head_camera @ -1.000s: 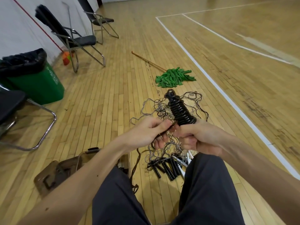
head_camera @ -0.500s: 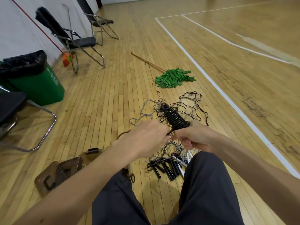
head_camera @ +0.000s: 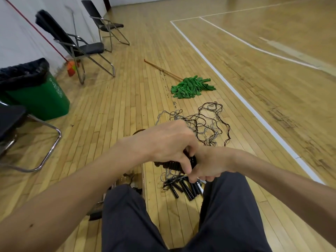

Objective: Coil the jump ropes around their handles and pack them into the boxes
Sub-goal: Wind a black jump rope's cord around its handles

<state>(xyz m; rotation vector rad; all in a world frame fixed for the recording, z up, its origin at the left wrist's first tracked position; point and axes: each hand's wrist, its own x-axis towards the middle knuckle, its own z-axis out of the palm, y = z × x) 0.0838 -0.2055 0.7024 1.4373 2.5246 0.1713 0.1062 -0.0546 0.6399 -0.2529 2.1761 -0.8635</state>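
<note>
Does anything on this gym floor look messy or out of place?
Yes. A green mop lies flat on the court, and uncoiled jump ropes sprawl in a tangle beyond the left hand and right hand, which grip one coiled rope.

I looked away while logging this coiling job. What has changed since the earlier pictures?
The coiled jump rope, upright before, has tipped down leftward. The left hand has come over it and grips it; the right hand still holds its end. The loose ropes, spare handles and mop lie as before.
</note>
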